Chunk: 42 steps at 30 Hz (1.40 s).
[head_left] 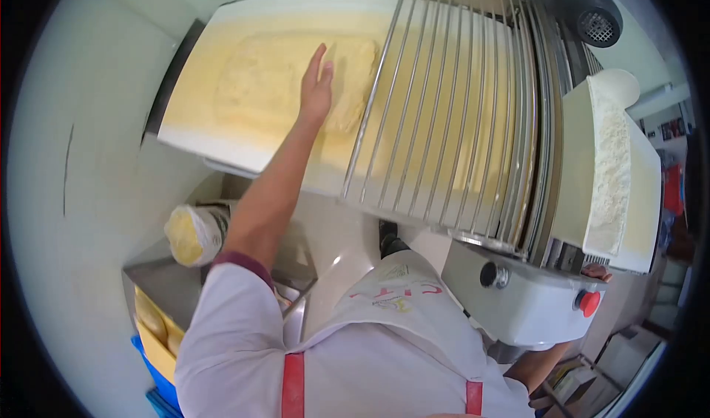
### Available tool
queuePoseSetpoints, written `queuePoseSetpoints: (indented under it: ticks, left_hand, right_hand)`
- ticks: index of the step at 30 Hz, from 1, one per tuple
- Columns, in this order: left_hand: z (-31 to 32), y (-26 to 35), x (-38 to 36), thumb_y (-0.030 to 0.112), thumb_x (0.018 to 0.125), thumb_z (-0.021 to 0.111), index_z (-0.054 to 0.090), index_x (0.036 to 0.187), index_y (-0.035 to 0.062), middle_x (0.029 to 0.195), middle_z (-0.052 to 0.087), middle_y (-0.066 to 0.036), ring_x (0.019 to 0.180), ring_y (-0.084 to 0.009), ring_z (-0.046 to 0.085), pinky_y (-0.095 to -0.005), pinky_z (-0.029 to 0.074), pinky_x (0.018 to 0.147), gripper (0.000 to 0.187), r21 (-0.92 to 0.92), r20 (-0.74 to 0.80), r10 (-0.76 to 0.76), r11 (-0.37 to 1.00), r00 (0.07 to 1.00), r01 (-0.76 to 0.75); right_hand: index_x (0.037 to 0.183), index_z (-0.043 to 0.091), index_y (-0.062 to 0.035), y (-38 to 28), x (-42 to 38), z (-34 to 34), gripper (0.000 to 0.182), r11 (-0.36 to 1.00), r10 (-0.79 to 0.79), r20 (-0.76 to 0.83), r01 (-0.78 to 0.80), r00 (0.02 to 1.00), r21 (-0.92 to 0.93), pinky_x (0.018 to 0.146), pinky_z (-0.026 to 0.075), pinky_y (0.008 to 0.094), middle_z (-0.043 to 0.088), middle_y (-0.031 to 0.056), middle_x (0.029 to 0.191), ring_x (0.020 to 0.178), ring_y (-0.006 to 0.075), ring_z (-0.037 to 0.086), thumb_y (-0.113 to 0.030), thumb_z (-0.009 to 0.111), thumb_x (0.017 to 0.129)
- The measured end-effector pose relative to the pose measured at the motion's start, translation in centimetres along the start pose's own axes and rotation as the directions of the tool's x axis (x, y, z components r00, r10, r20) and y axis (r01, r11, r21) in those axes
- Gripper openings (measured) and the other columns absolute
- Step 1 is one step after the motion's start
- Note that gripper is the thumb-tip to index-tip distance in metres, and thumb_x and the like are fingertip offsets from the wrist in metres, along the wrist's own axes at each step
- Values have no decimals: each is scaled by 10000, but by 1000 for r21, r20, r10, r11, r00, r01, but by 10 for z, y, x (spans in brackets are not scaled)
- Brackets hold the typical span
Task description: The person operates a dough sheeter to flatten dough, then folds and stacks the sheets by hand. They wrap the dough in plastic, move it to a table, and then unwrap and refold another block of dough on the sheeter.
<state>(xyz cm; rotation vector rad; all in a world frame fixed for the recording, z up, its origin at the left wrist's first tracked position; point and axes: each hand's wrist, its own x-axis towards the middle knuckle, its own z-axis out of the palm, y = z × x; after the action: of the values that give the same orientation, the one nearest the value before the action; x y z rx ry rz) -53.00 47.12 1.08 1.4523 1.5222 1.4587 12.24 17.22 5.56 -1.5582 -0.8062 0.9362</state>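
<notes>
My left hand point(316, 93) is stretched out with its fingers extended over a thick slab of pale yellow dough point(262, 78). The dough lies flat on the white conveyor belt point(200, 133) of a dough sheeter, left of its wire guard. My right forearm point(543, 366) passes behind the machine's control box point(510, 292). Only the curled fingers of my right hand point(596, 272) show, at the box's far upper corner above the red stop button point(589, 303). What they grip is hidden.
The metal wire guard point(436, 100) covers the belt's middle. A flour trough point(610, 174) with a white scoop point(617, 87) sits right of the rollers. Below left stand an open bag point(188, 235) with yellow contents and a yellow bin point(151, 322). A motor point(588, 11) is at upper right.
</notes>
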Motion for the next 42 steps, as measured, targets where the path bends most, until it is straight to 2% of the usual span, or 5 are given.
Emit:
queuePoseSetpoints:
  ticks: [7,14,17,25,42]
  left_hand:
    - [-51,41,-307,174,963,492,572,1157,0,1111,625,-102,1052,-170,571,-304,408,944,272,-139,-570,-272,962,776,235]
    - [111,143,-502,199,850,645,598,1024,10,962,657,-80,882,-169,620,-287,479,821,261,-129,316,-174,966,933,224]
    - [195,193,-545,182,783,702,600,954,-2,874,649,-102,832,-162,620,-319,482,774,271,-76,227,40,997,973,-23]
    - [315,209,-575,319,786,723,640,720,16,575,610,-64,524,-174,575,-322,459,541,321,-312,-422,-456,884,783,347]
    - [330,205,-584,447,843,655,586,802,31,670,604,-77,615,-172,617,-307,514,603,424,-569,-348,-429,803,833,176]
  right_hand:
    - [1293,485,4,32,32,-5,530,981,-36,222,-8,974,193,920,461,352,594,138,1164,1062,214,577,-416,376,989]
    - [1285,476,0,14,50,10,561,979,-85,477,-14,875,201,905,473,342,592,112,1154,1026,196,589,-459,366,981]
    - [1138,545,-35,-9,23,18,453,963,-129,515,-17,847,271,898,452,340,604,76,1078,994,168,575,-441,431,972]
    - [1192,542,-39,-22,23,17,422,956,-226,682,26,696,291,937,419,332,605,55,1143,1063,171,559,-391,430,987]
    - [1049,542,-17,-22,51,6,307,909,-355,804,377,477,177,814,395,306,517,32,963,885,134,456,-295,423,994]
